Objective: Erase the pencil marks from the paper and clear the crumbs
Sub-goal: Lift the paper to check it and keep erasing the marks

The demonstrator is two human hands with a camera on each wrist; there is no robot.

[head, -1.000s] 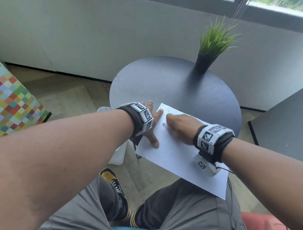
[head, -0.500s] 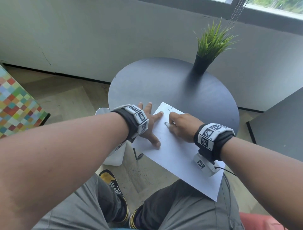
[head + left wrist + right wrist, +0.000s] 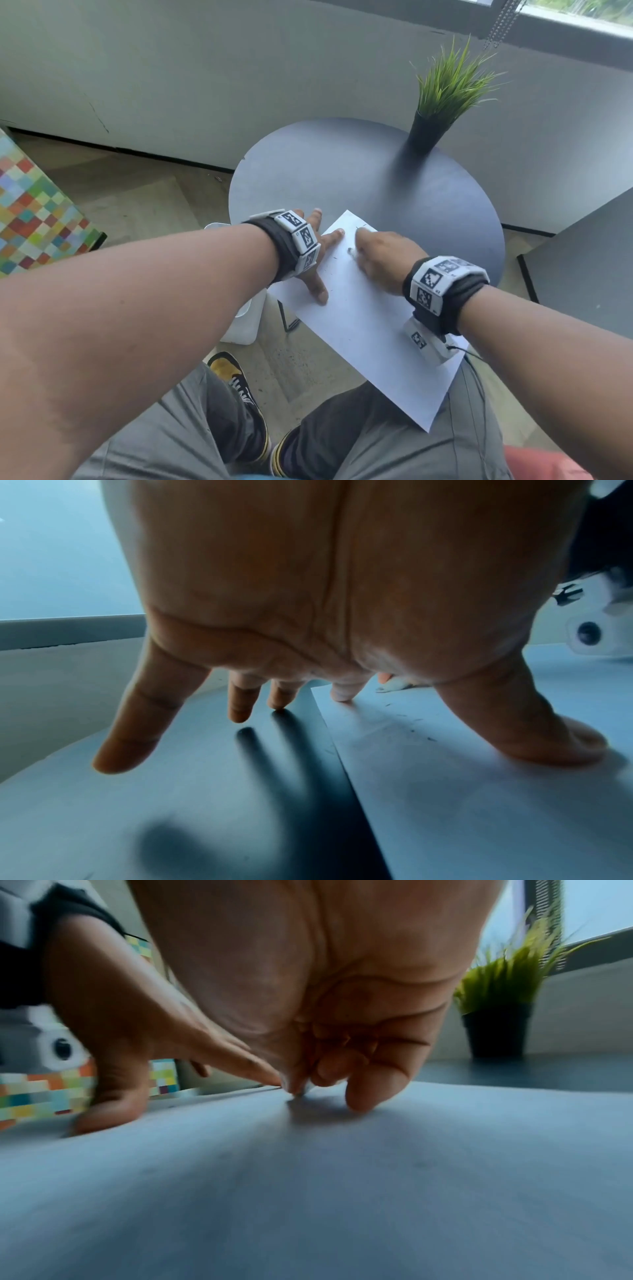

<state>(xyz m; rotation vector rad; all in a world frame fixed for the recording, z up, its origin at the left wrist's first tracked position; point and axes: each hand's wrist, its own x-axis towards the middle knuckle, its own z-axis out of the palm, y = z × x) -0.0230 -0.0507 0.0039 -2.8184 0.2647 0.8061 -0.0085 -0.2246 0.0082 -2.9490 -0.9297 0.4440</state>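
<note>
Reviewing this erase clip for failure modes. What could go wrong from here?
1. The paper overhangs the table toward the lap; only the left hand, thumb and one fingertip on the sheet, pins it, so hard strokes may shift or crease it.
2. Crumbs beside the left thumb could smear or spill over the near edge.
3. The right hand hides the eraser, so marks could be missed.

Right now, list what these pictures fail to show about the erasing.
- Eraser: only a pale tip shows in the head view; the right hand covers the rest, and the right wrist view is blurred there.
- Pencil marks under the right hand: hidden on the paper.
- Crumbs: dark specks in the left wrist view, too small to tell from pencil marks.
- Left hand: in the head view, its wristband hides the palm.
</note>
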